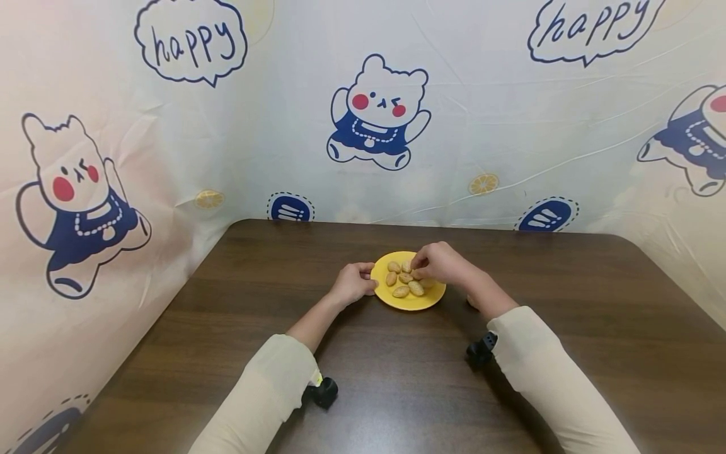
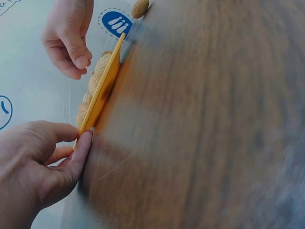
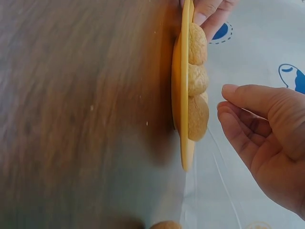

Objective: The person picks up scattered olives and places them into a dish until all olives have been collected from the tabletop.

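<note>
A yellow plate (image 1: 409, 305) on the table holds several tan, oval, rough-shelled walnuts (image 1: 401, 292). My left hand (image 1: 353, 284) pinches the plate's left rim, thumb below and fingers above in the left wrist view. Over the plate's right side hovers my right hand (image 1: 443, 265), its fingers loosely bent. The right wrist view shows a gap between this hand (image 3: 269, 126) and the walnuts (image 3: 198, 117), with nothing visible in its fingertips. Another walnut (image 2: 140, 8) lies on the table beyond the plate, mostly hidden by my right forearm in the head view.
The dark brown wooden table (image 1: 386, 366) extends around the plate. Behind it hangs a pale curtain (image 1: 454, 139) printed with cartoon bears. A black wrist camera (image 1: 324, 392) sits below the left sleeve, another camera (image 1: 482, 350) by the right.
</note>
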Demonstrator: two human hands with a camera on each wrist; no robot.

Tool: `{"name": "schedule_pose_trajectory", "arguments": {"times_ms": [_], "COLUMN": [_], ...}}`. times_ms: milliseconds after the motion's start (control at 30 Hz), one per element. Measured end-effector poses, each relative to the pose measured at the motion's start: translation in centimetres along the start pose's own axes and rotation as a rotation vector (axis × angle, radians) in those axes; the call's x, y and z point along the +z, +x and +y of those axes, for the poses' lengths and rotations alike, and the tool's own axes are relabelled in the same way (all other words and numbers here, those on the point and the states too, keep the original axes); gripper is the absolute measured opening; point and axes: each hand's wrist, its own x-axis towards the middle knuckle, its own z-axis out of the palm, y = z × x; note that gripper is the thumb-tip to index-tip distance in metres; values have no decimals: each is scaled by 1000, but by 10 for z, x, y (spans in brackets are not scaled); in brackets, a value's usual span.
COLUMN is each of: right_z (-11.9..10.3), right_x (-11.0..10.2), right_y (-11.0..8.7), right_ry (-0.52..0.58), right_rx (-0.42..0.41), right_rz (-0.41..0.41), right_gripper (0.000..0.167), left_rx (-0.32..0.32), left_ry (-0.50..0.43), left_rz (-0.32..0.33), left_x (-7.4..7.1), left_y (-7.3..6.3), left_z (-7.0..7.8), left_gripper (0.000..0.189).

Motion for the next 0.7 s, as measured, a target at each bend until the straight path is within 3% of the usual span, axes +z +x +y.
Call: {"name": "schedule_pose_trajectory", "arguments": {"times_ms": [700], "right_z": [21], "right_x": [-17], "right_y": [-41], "right_ry": [-57], "right_rx": [-39], "right_rz": [9], "right_gripper": [14], "left_rx": [-10], "left_ry": [-2], "left_rz": [-6], "left_x": [-1], "left_y": [-1], "left_z": [1], "left_gripper": [49]}}
